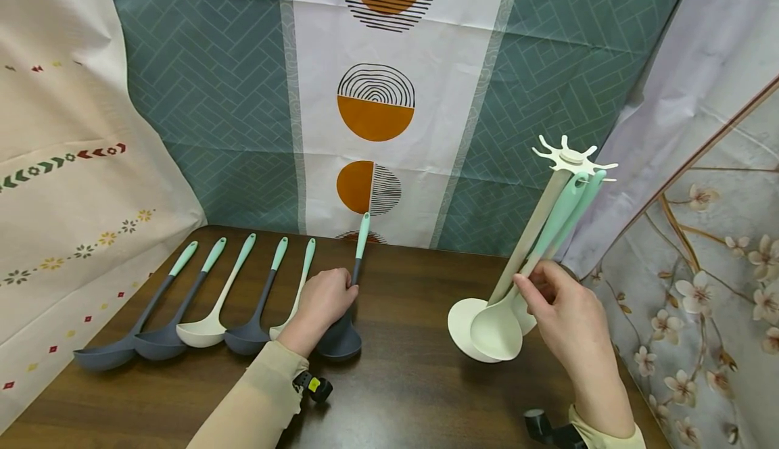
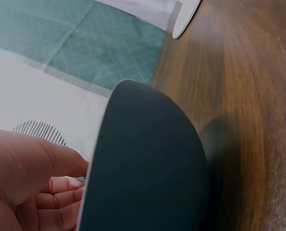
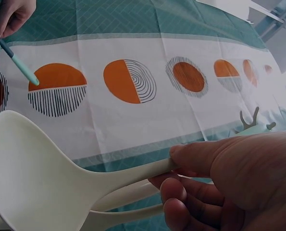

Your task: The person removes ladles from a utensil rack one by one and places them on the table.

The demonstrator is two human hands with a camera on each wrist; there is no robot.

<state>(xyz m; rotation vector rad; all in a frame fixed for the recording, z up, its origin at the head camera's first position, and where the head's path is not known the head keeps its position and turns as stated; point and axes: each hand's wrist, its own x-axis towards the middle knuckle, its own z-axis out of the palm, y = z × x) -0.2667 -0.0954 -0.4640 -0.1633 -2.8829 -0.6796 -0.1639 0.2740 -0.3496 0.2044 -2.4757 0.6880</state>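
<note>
My left hand (image 1: 327,297) grips the grey shaft of a dark ladle with a mint handle (image 1: 362,236). Its dark bowl (image 2: 147,159) fills the middle of the left wrist view, close to the wooden tabletop. On the right, my right hand (image 1: 569,320) pinches the shaft of a cream ladle (image 1: 498,333) between thumb and fingers. That ladle leans along the post of a cream utensil stand (image 1: 528,239), its mint handle top near the stand's hooks (image 1: 573,158). Behind it is a second mint-handled ladle (image 1: 587,199), mostly hidden; whether either hangs on a hook I cannot tell.
Several ladles lie in a row on the table's left: dark ones (image 1: 109,356) and cream ones (image 1: 203,332). A patterned curtain (image 1: 389,43) hangs behind the table (image 1: 414,300), and a floral cloth (image 1: 688,327) borders the right side.
</note>
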